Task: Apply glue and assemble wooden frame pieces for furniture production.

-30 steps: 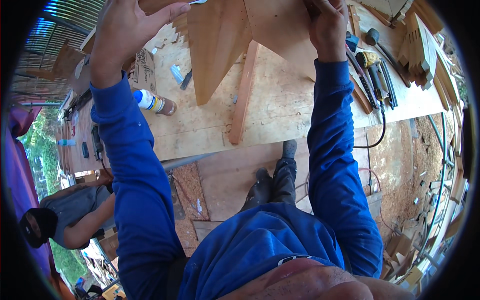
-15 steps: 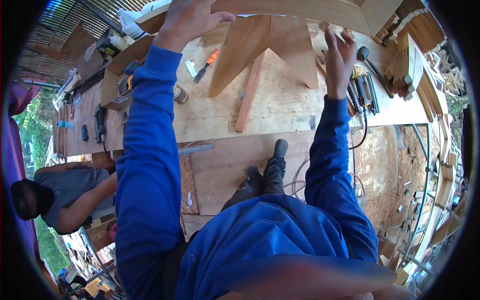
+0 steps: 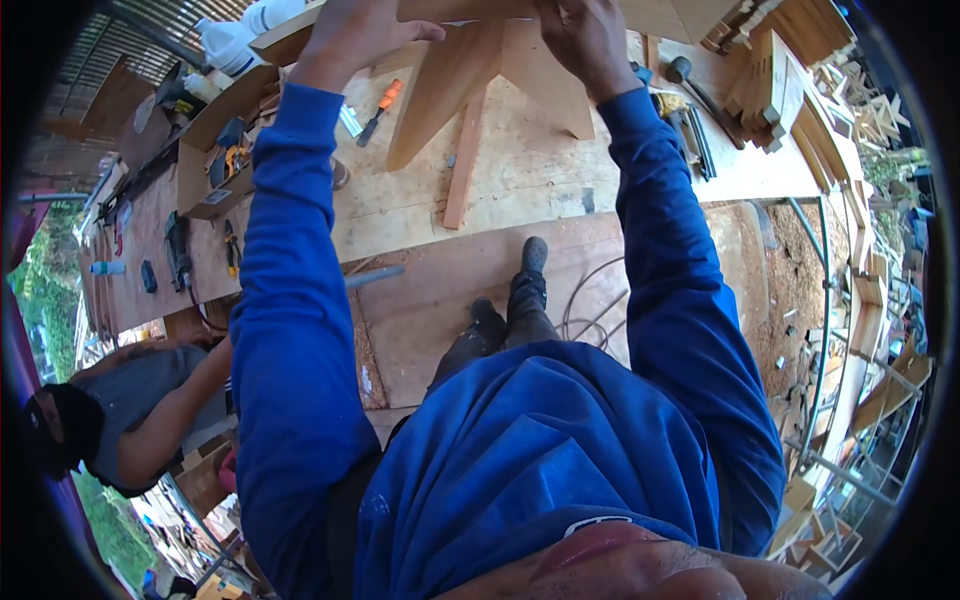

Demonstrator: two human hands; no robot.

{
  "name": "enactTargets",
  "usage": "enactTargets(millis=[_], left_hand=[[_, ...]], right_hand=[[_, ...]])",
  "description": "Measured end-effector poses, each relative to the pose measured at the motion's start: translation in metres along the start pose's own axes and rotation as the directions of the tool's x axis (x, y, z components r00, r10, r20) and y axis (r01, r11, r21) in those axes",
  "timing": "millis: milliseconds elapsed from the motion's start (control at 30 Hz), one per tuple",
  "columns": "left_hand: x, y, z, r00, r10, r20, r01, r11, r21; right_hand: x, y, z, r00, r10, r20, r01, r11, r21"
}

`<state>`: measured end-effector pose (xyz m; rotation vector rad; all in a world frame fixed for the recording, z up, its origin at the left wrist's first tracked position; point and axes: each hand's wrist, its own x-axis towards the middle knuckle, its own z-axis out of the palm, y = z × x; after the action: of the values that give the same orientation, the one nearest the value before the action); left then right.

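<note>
At the far edge of the view, my left hand (image 3: 352, 42) grips a large pale wooden frame (image 3: 462, 10); its thumb is stretched out along the wood and its other fingers are mostly cut off. My right hand (image 3: 585, 38) is closed at the middle of the frame, fingertips bent down against it; what they pinch is hidden. Below the frame, two tapered boards (image 3: 438, 95) spread apart like legs on the bench. Between them a narrow reddish wood strip (image 3: 464, 165) points toward me. A chisel with an orange handle (image 3: 388, 96) lies to the left.
Right on the workbench (image 3: 520, 195) lie a black mallet (image 3: 682, 72), a nail gun (image 3: 694, 135) and stacked wooden pieces (image 3: 765, 85). Left are an open box of tools (image 3: 212, 197), a power tool (image 3: 178, 248), pliers (image 3: 232, 248) and white jugs (image 3: 228, 45). A person (image 3: 150, 395) works at the left.
My right hand has moved left from beside the nail gun onto the middle of the frame, its fingers now bent down. My left hand stays at the frame; the view has shifted slightly.
</note>
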<state>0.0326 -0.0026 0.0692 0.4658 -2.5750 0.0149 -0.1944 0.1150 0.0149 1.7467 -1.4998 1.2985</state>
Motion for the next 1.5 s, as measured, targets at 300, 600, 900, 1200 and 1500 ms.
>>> enactTargets(millis=[300, 600, 900, 1200, 1500], left_hand=[[0.097, -0.033, 0.073, 0.932, -0.343, -0.114, 0.290, 0.897, -0.333], [0.090, -0.033, 0.074, 0.877, -0.284, 0.388, 0.350, 0.930, -0.111], [0.100, -0.019, 0.076, 0.812, -0.262, 0.521, 0.439, 0.863, -0.250], [0.092, -0.004, 0.061, 0.909, -0.198, 0.368, 0.206, 0.978, 0.018], [0.091, -0.001, 0.062, 0.923, 0.056, 0.382, 0.058, 0.958, -0.282]], right_hand=[[-0.004, 0.006, 0.001, 1.000, -0.005, -0.011, 0.005, 0.999, 0.040], [-0.111, 0.075, -0.048, 0.959, 0.112, -0.260, -0.105, 0.994, 0.040], [-0.247, 0.408, -0.012, 0.563, 0.540, 0.626, -0.365, 0.841, -0.398], [-0.210, 0.438, 0.046, 0.434, 0.420, 0.797, -0.143, 0.906, -0.399], [-0.220, 0.487, -0.016, 0.592, 0.597, 0.542, -0.155, 0.744, -0.650]])
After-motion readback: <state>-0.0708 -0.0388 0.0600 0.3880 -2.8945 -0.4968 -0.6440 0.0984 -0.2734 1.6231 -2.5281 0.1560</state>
